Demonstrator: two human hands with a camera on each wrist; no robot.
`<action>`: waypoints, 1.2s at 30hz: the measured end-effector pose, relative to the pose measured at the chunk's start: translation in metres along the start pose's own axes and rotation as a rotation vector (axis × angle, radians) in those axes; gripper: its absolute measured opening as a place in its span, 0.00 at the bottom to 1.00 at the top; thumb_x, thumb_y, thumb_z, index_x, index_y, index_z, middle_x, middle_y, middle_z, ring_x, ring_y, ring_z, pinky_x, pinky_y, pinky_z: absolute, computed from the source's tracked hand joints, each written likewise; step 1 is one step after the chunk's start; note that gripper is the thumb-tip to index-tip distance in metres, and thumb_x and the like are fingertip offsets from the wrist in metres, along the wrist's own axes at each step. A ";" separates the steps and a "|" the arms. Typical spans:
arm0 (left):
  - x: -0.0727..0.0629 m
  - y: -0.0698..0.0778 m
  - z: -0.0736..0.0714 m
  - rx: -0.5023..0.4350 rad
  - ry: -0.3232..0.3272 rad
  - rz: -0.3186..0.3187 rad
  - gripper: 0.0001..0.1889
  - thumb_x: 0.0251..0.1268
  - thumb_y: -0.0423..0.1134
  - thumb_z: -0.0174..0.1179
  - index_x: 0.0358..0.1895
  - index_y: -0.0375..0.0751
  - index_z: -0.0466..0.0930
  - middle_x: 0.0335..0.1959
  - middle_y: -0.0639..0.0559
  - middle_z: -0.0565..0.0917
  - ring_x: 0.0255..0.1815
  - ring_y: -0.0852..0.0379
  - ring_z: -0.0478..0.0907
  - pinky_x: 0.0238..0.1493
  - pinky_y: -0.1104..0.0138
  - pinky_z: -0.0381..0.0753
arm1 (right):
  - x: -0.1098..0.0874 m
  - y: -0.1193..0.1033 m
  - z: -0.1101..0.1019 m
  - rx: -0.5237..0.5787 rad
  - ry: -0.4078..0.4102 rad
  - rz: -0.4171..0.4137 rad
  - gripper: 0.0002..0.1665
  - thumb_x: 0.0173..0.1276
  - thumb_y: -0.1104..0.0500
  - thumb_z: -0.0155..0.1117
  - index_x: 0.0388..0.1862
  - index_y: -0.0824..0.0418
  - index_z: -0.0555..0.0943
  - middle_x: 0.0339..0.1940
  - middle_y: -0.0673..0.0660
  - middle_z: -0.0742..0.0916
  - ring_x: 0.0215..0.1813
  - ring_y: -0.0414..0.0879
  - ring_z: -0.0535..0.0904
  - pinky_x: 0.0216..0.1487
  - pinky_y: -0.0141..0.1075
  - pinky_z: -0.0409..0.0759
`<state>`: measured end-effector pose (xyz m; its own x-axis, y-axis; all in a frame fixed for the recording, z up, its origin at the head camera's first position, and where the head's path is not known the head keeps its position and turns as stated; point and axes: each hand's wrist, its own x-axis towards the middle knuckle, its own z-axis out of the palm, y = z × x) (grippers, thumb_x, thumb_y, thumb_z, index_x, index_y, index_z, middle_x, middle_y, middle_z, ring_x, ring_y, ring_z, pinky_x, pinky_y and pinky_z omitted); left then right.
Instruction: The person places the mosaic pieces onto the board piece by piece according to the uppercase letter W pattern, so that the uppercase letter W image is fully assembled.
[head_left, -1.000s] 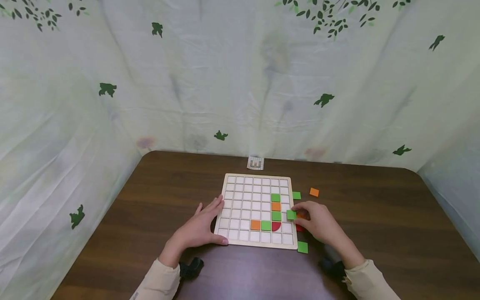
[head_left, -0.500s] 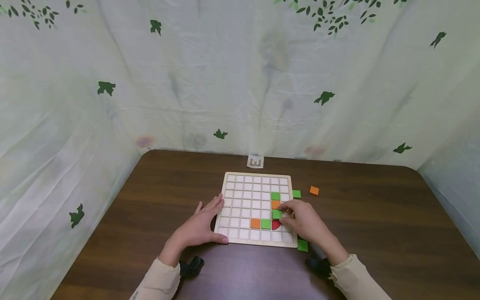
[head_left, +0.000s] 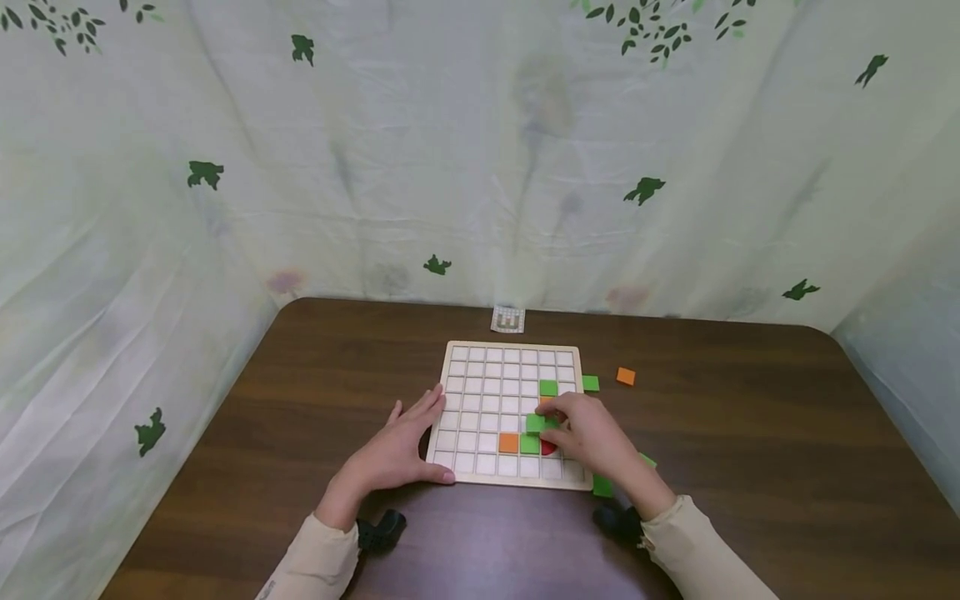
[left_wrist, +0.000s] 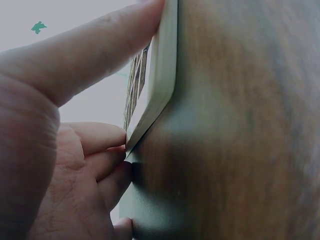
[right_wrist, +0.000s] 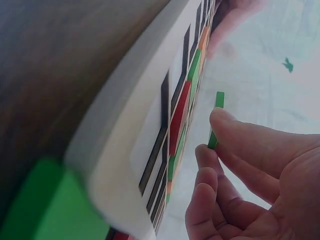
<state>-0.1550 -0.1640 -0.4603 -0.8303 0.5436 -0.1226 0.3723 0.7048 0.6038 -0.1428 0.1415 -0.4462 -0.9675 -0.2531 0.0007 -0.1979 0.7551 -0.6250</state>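
Pinching a green tile [head_left: 534, 423], the right hand [head_left: 585, 429] is holding it clear above the grid board [head_left: 491, 404]. The left hand [head_left: 393, 450], fingers extended, is touching the board's left edge. A loose orange tile [head_left: 626, 377] is lying on the table [head_left: 735, 425], right of the board.

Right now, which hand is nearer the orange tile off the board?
Right. The right hand is over the right half of the grid board, left and nearside of the orange tile; the left hand is at the board's left edge, farther away.
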 end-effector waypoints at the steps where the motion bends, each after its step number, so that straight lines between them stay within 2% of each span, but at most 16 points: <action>1: 0.000 0.000 0.000 0.002 -0.002 -0.004 0.61 0.49 0.57 0.77 0.79 0.32 0.49 0.83 0.44 0.45 0.82 0.47 0.43 0.76 0.39 0.34 | 0.001 -0.001 0.001 -0.001 0.000 -0.002 0.14 0.61 0.61 0.77 0.47 0.54 0.89 0.40 0.45 0.86 0.40 0.41 0.78 0.44 0.39 0.80; 14: 0.002 0.002 -0.002 -0.004 0.001 0.004 0.61 0.49 0.56 0.77 0.79 0.31 0.49 0.82 0.42 0.46 0.82 0.43 0.44 0.75 0.38 0.34 | 0.008 -0.008 0.008 0.012 -0.014 -0.049 0.14 0.62 0.62 0.75 0.48 0.56 0.89 0.43 0.47 0.87 0.42 0.42 0.79 0.46 0.40 0.79; 17: 0.002 0.001 -0.002 0.001 -0.004 -0.001 0.61 0.50 0.57 0.77 0.79 0.32 0.49 0.82 0.43 0.46 0.82 0.45 0.43 0.76 0.39 0.34 | 0.009 -0.010 0.010 0.016 -0.013 -0.052 0.14 0.63 0.61 0.75 0.48 0.56 0.89 0.42 0.46 0.87 0.41 0.42 0.78 0.45 0.39 0.79; 25: 0.002 0.000 -0.001 -0.005 0.002 0.006 0.61 0.49 0.57 0.77 0.79 0.31 0.50 0.82 0.43 0.46 0.82 0.45 0.44 0.75 0.38 0.34 | 0.013 -0.014 0.013 0.016 -0.025 -0.043 0.13 0.63 0.62 0.75 0.47 0.57 0.89 0.40 0.48 0.87 0.40 0.45 0.78 0.42 0.39 0.78; 36: 0.001 -0.001 0.001 0.004 -0.006 -0.013 0.61 0.49 0.57 0.77 0.80 0.33 0.49 0.83 0.45 0.45 0.82 0.47 0.43 0.76 0.40 0.34 | 0.019 -0.017 0.016 0.026 -0.053 -0.029 0.13 0.62 0.62 0.75 0.46 0.58 0.89 0.38 0.47 0.87 0.38 0.42 0.77 0.41 0.38 0.78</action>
<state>-0.1555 -0.1637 -0.4612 -0.8327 0.5372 -0.1345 0.3636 0.7136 0.5989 -0.1553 0.1147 -0.4480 -0.9516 -0.3065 -0.0218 -0.2208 0.7315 -0.6451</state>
